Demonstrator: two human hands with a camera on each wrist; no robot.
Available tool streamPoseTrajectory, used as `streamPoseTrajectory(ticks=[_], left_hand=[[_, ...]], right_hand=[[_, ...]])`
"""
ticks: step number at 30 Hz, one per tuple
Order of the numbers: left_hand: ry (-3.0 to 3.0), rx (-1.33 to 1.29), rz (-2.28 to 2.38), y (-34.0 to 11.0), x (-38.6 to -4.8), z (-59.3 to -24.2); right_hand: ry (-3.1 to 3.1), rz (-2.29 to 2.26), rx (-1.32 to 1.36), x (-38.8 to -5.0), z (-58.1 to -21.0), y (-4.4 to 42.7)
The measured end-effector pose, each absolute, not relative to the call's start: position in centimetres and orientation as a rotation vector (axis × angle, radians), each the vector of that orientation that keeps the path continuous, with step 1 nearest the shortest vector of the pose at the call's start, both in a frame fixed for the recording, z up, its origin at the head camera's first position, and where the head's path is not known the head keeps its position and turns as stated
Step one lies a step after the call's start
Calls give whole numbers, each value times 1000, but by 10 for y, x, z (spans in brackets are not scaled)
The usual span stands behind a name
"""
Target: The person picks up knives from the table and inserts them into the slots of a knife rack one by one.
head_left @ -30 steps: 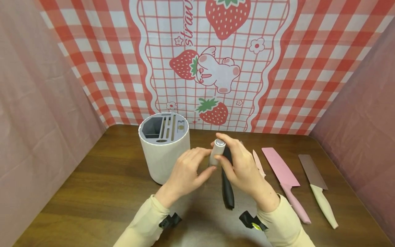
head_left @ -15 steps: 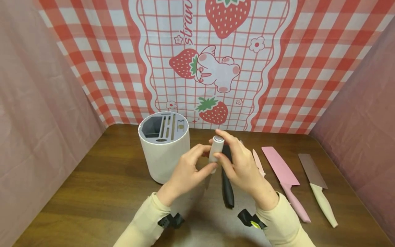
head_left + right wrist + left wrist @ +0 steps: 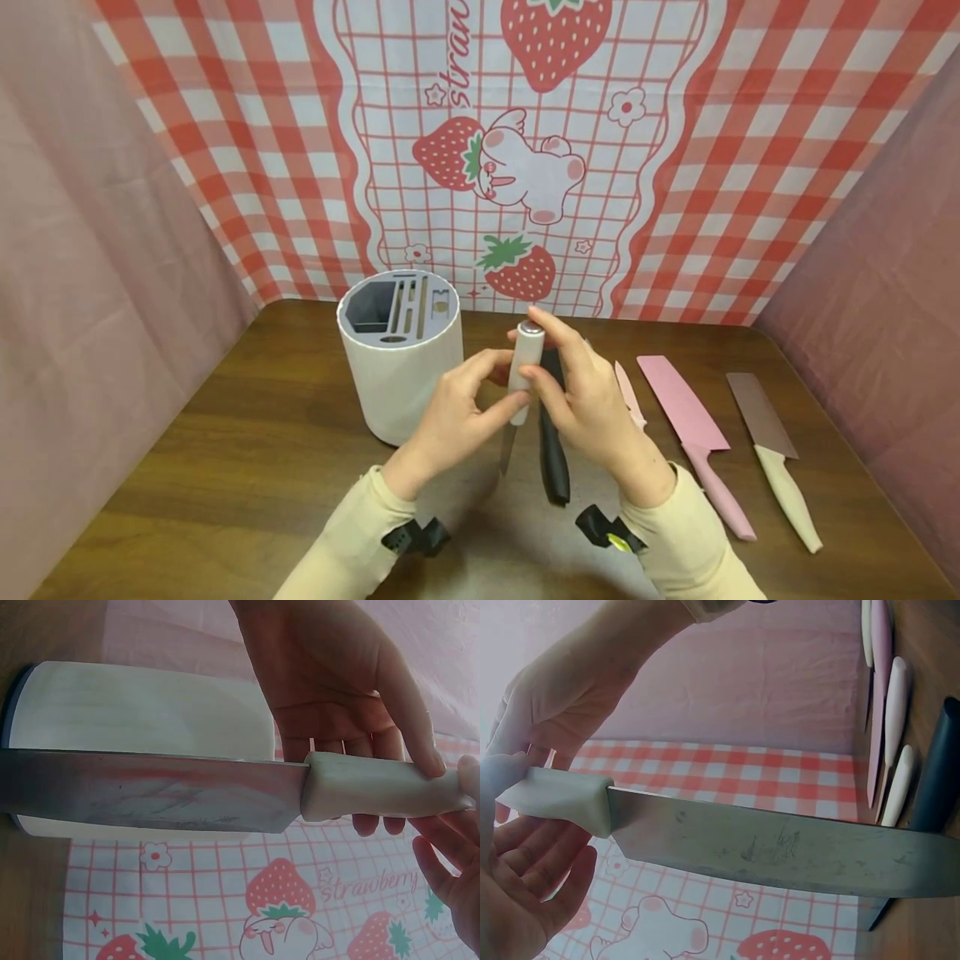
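Head view: left hand (image 3: 450,417) and right hand (image 3: 583,404) both pinch a broad steel knife (image 3: 527,354) by its white handle, held point-down to the right of a white cylindrical block with a grey slotted top (image 3: 408,383). The knife sits higher than a second ago, more blade (image 3: 507,450) showing below. Left wrist view: the blade hangs unsupported, so a loosened pinch could drop it. Right wrist view: left fingertips (image 3: 365,825) lie near the bare heel, so sliding down might cut them.
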State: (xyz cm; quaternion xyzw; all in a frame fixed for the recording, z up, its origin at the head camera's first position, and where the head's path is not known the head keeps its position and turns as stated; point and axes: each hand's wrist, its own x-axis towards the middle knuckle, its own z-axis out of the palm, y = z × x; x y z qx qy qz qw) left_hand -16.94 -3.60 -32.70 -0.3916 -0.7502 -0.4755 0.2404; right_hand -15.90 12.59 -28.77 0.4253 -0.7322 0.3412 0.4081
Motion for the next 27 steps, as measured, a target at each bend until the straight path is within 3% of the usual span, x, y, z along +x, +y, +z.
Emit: streamPoseTrajectory(ticks=[27], left_hand=[[-2022,-1045,-1496,-33,-160,-320]], right_hand=[[-1819,955,1036,-155,-284,125]])
